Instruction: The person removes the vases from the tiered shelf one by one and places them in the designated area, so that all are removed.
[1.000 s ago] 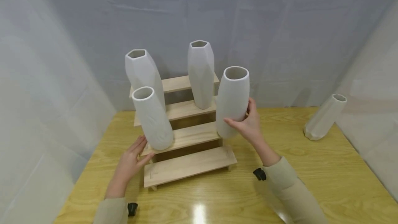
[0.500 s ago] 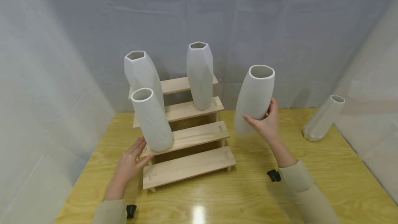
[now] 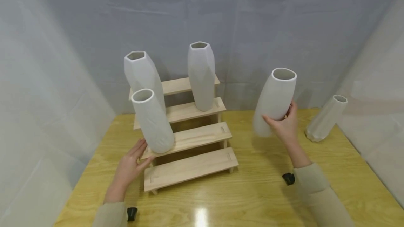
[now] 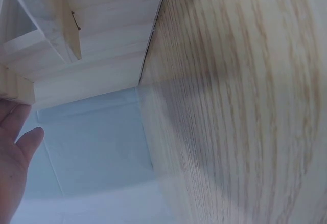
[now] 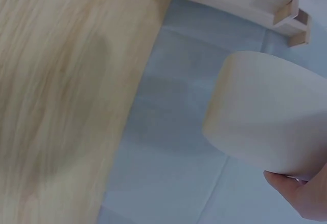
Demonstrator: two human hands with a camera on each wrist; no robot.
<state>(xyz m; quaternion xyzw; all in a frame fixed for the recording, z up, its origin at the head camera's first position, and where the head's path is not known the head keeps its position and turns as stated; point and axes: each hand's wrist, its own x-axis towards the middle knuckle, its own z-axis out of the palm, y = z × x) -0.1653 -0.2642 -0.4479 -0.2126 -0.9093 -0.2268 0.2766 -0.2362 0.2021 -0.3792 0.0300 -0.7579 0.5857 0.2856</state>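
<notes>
My right hand grips a smooth white vase around its lower half, to the right of the stepped wooden stand. In the right wrist view the vase's base hangs clear of the table. My left hand has its fingers extended against the left end of the stand's second step from the front. Right beside those fingers, a white vase with a relief pattern stands on that step. From the left wrist, the hand touches the end of a wooden board.
Two faceted white vases, one at the back left and one at the right, stand on the stand's upper steps. A slim ribbed vase stands on the wooden table at far right. Grey sheeting hangs behind.
My right hand has lifted the smooth vase away from the right end of the stand's second step and carried it right over the table. My left hand has stayed at the stand.
</notes>
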